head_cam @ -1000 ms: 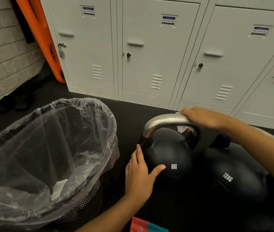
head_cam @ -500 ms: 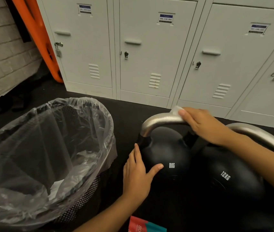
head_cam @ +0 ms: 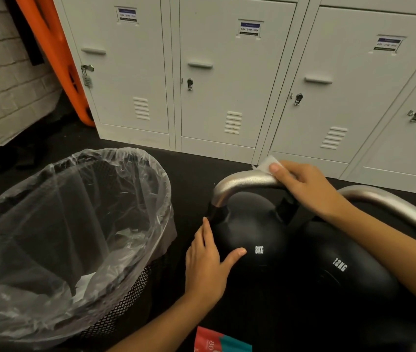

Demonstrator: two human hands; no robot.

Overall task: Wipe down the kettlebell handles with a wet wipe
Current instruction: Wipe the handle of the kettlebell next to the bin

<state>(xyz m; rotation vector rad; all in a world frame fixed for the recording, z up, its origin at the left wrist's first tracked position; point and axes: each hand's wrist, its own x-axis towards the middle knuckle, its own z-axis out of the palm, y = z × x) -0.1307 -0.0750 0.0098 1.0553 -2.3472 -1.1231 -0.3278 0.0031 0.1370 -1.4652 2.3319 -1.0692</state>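
A black 8KG kettlebell (head_cam: pixel 252 232) with a silver handle (head_cam: pixel 237 185) stands on the dark floor. My right hand (head_cam: pixel 303 186) holds a white wet wipe (head_cam: pixel 265 165) against the top right of that handle, fingers curled over it. My left hand (head_cam: pixel 206 262) lies flat on the ball's left side, thumb spread across the front. To the right sits a black 12KG kettlebell (head_cam: pixel 349 273); its silver handle (head_cam: pixel 389 207) arches behind my right forearm.
A black mesh bin with a clear plastic liner (head_cam: pixel 75 224) stands close on the left, with crumpled white pieces inside. White lockers (head_cam: pixel 227 85) line the back. An orange board (head_cam: pixel 57 59) leans in the corner. A red and teal packet (head_cam: pixel 222 341) lies near the bottom edge.
My right hand has slid the wipe along the 8KG handle from its right end up onto the top. The wipe now sticks out past my fingers. My left hand has stayed on the ball.
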